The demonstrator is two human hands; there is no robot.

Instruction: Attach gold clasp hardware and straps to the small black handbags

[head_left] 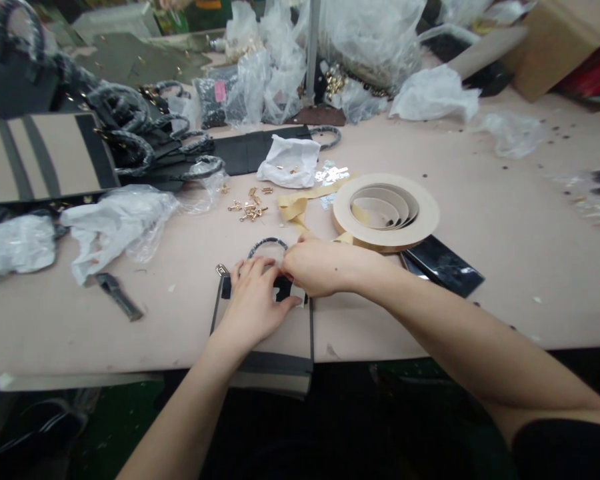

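Beige panel [284, 337], left hand [254, 298] atop, right hand [316, 267] beside

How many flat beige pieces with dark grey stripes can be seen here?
2: the front piece, partly under the left hand and right hand, overhanging the table's near edge; the other piece at the left, by dark looped handles. More may be hidden there.

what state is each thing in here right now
striped piece: flat, partly overhanging the table
left hand: spread, resting on it
right hand: curled, grip hidden
dark handle: looped
tape roll: flat, partly unwound
gold metal pieces: loose, scattered
plastic bag: crumpled
dark slab, maybe a phone: flat
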